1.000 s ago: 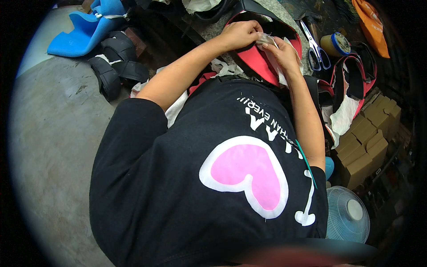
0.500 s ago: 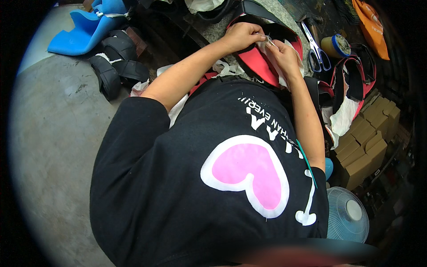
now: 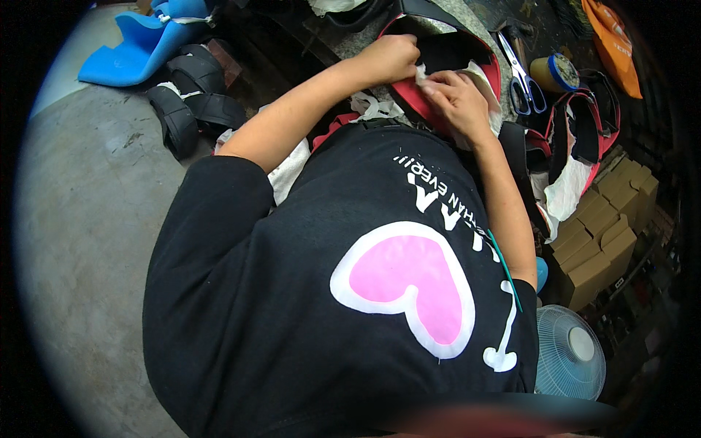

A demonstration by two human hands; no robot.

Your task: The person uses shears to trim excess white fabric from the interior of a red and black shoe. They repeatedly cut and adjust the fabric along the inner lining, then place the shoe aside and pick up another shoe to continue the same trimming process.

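Observation:
A red-and-black band-shaped piece [image 3: 409,96] with loose white cloth [image 3: 478,77] along its inside lies curved in front of me. Over its near rim, my left hand [image 3: 388,58] is closed, with a small bit of white cloth showing at its fingertips. Close beside it on the right, my right hand [image 3: 461,104] has bent fingers at that same bit of white cloth, pressed near the red edge. Its grip is partly hidden by the fingers themselves. Dark-handled scissors [image 3: 520,84] lie just right of the piece.
Right of the scissors stands a yellow tub with a blue rim [image 3: 555,73]. Another red-and-black piece [image 3: 573,146] hangs near my right forearm, above cardboard boxes [image 3: 599,241]. A fan [image 3: 573,350] stands lower right. Black padded pieces [image 3: 193,95] and blue foam [image 3: 142,47] sit left.
My left hand has turned into a more closed shape. My right hand has shifted slightly left and down, its fingers now laid over the near rim. The band-shaped piece has moved slightly.

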